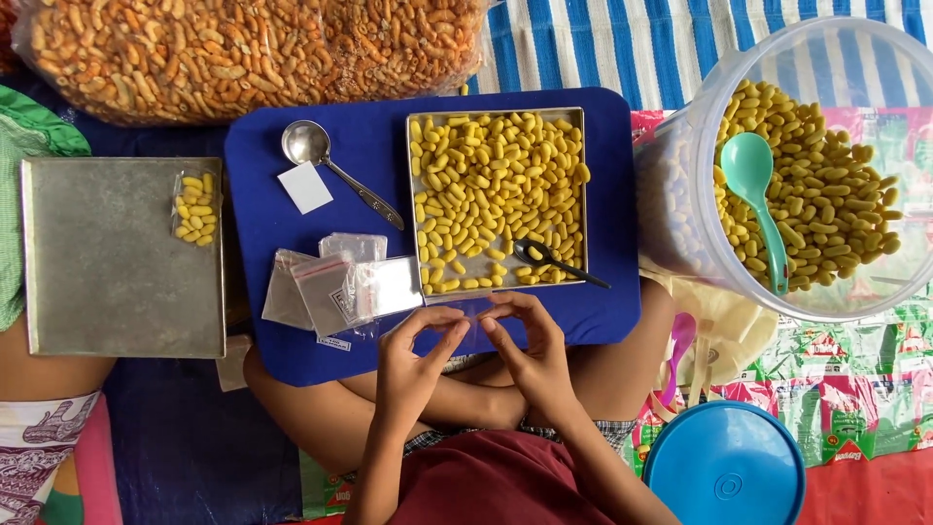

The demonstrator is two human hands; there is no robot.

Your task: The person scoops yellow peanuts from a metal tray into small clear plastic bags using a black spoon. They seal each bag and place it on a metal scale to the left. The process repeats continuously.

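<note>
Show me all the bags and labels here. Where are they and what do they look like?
Big bag: top left, clear, full of orange snacks.
Small bags: on the blue board, clear, empty, piled.
Filled bag: on the metal tray, yellow snacks inside.
White label: beside the spoon, square.
Held bag: clear, between both hands.

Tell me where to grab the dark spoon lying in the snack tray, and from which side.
Take the dark spoon by its handle end, coming from the tray's lower right. The handle juts out over the metal tray rim onto the blue board, free of snacks, while the bowl lies among the yellow pieces.
</note>
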